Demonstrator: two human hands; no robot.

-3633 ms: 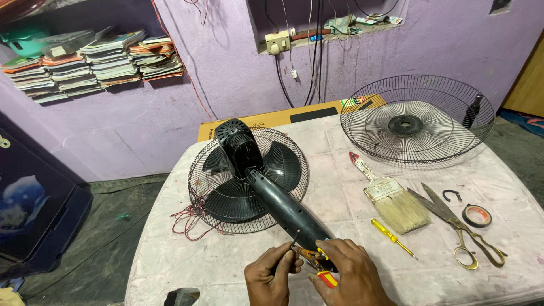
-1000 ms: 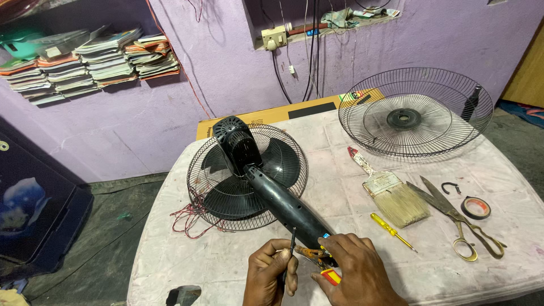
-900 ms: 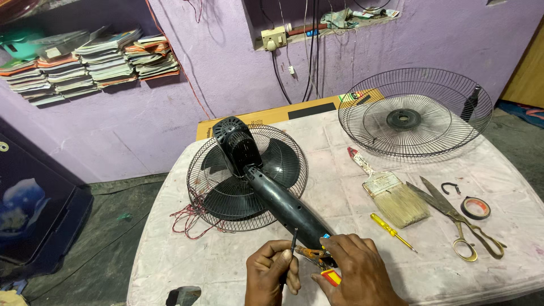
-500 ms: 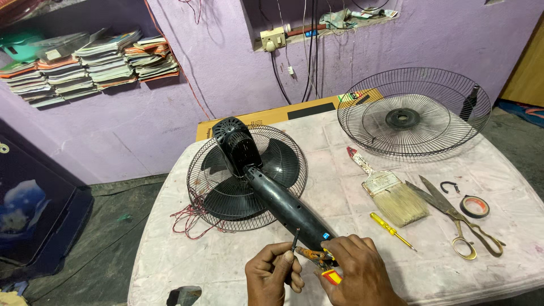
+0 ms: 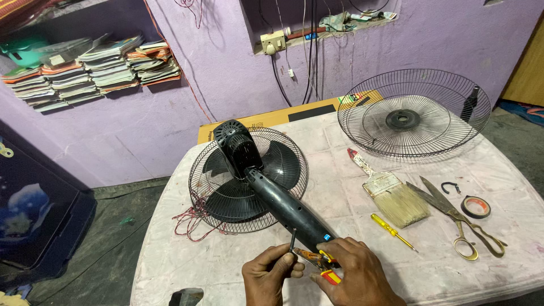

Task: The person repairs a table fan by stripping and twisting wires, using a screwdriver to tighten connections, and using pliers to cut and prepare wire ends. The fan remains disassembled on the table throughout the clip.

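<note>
While the fan (image 5: 258, 181) lies face down on the table (image 5: 340, 187), we've got our left hand (image 5: 271, 276) pinched shut around a small dark screw or pin at its stem, and our right hand (image 5: 352, 275) closed on red-handled pliers (image 5: 317, 263). Off right sit a paintbrush (image 5: 391, 192), screwdriver (image 5: 392, 231) and scissors (image 5: 459, 218).

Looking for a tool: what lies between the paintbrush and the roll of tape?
Scissors lie between paintbrush and tape roll, seen in the head view.

purple wall (image 5: 170, 113), book shelf (image 5: 90, 68), dark floor (image 5: 113, 226)
</note>
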